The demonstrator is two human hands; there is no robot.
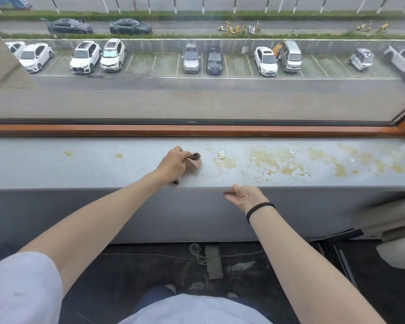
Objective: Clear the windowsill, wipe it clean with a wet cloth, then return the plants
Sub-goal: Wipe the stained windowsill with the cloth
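Note:
A long grey windowsill (80, 167) runs across the view below the window. My left hand (173, 163) presses a bunched pinkish cloth (195, 163) with a dark edge onto the sill near its middle. Yellowish stains (276, 163) and white crumbs (221, 155) cover the sill to the right of the cloth; two small stains lie to its left. My right hand (244, 195) is cupped, palm up, against the sill's front edge, holding nothing. No plants are in view.
An orange-brown window frame (197, 130) borders the back of the sill, with glass above it. On the dark floor below lie a coiled cable (197, 252) and a strip of tape. A pale object (400, 256) stands at the lower right.

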